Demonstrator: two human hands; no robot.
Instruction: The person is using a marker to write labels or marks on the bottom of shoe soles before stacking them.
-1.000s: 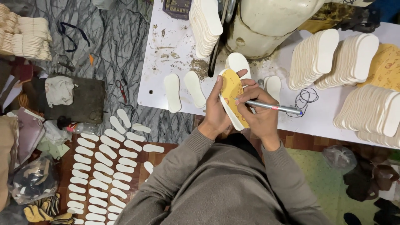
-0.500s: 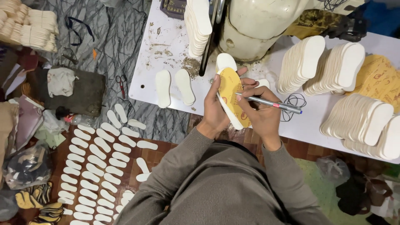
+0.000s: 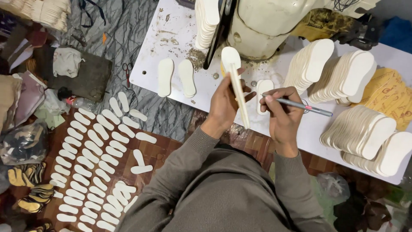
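My left hand (image 3: 224, 99) grips a white shoe insole (image 3: 235, 77) turned edge-on, its rounded end pointing up toward the machine. My right hand (image 3: 281, 112) holds a grey pen (image 3: 305, 107) just to the right of that insole, with the tip near my fingers. Between the two hands a single white insole (image 3: 263, 91) lies flat on the white table (image 3: 180, 30). Two more white insoles (image 3: 176, 77) lie side by side on the table to the left.
A large cream machine (image 3: 274, 21) stands at the table's back. Fanned stacks of white insoles (image 3: 343, 77) and yellow patterned insoles (image 3: 390, 96) fill the right side. Rows of white insoles (image 3: 90, 159) cover the floor at left, beside scissors (image 3: 127, 71), bags and cloth.
The insole in my left hand has been turned from its yellow face to edge-on. My right hand with the pen has drawn away from it to the right.
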